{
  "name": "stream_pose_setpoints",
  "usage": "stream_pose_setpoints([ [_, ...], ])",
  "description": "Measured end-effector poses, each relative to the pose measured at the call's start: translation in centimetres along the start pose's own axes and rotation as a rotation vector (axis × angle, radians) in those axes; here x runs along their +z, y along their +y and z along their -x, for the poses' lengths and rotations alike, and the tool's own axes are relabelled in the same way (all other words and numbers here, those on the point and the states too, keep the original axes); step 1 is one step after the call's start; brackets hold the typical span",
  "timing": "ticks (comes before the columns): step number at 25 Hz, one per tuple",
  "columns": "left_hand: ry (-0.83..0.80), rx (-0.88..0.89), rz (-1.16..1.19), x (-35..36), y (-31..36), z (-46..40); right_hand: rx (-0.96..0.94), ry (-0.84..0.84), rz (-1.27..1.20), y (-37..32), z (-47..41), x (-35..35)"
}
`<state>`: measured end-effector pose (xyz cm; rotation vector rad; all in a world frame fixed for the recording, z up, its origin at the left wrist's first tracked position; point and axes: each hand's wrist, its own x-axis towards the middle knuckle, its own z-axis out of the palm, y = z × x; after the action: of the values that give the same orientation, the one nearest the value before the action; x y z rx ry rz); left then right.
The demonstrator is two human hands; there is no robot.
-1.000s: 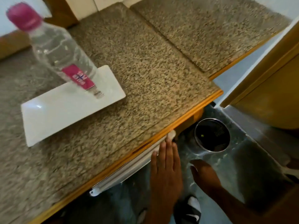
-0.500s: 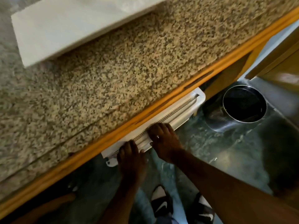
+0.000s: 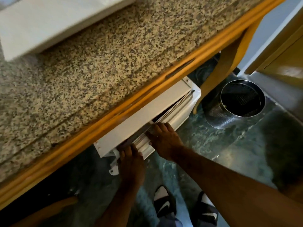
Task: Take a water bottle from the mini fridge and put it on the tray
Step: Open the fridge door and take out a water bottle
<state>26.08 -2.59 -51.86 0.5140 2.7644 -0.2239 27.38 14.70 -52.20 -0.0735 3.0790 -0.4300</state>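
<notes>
The white mini fridge (image 3: 139, 120) sits under the granite counter, and its door (image 3: 183, 110) stands slightly ajar with a dark gap along the top. My right hand (image 3: 165, 141) has its fingers curled over the door's top edge near the middle. My left hand (image 3: 131, 161) grips the same edge at the door's left corner. The white tray (image 3: 57, 22) lies on the counter at the upper left, only partly in view. No water bottle is in view.
The speckled granite counter (image 3: 114, 63) with its orange wooden edge overhangs the fridge. A round metal bin (image 3: 242, 102) stands on the dark floor to the right, beside a wooden leg (image 3: 229, 63). My black and white shoes (image 3: 164, 203) are below.
Both hands moved onto the top edge of the fridge door, which has come open by a narrow gap. The view tilted down, so the bottle on the tray left the picture.
</notes>
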Motion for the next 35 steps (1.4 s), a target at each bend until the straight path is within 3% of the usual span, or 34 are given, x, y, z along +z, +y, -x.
stream_pose_setpoints([
  [6, -0.007, 0.181, 0.078, 0.9, 4.6, 8.3, 0.064, -0.031, -0.008, 0.5, 7.8, 0.0],
  [10, 0.082, 0.409, 0.108, 1.8, 8.9, 12.5, 0.237, 0.0, -0.022, 1.6, 14.5, 0.3],
  [14, 0.084, 0.483, 0.218, 1.7, 12.1, 13.0, 0.471, 0.047, -0.086, 4.2, 20.4, -0.6],
  [18, 0.126, 0.505, 0.184, 1.4, 15.2, 9.0, 0.717, 0.072, -0.047, 8.5, 24.4, -1.9],
  [22, 0.162, 0.537, 0.098, 1.5, 19.6, 1.9, 0.773, 0.061, -0.011, 13.5, 25.8, -2.7],
  [28, 0.087, 0.795, -0.104, 4.3, 26.4, -8.1, 0.821, 0.113, -0.01, 18.3, 25.5, -2.8],
  [30, 0.034, 0.81, -0.136, 5.4, 27.3, -10.2, 0.827, 0.254, -0.045, 17.7, 25.1, -2.3],
  [32, -0.01, 0.81, -0.109, 6.5, 27.5, -11.5, 0.711, 0.475, -0.102, 15.0, 24.0, -0.8],
  [33, -0.032, 0.816, -0.074, 7.1, 27.5, -12.2, 0.655, 0.51, -0.147, 13.5, 22.9, 0.4],
  [35, -0.049, 0.841, 0.002, 7.8, 27.4, -13.2, 0.661, 0.363, -0.345, 11.8, 19.7, 2.7],
])
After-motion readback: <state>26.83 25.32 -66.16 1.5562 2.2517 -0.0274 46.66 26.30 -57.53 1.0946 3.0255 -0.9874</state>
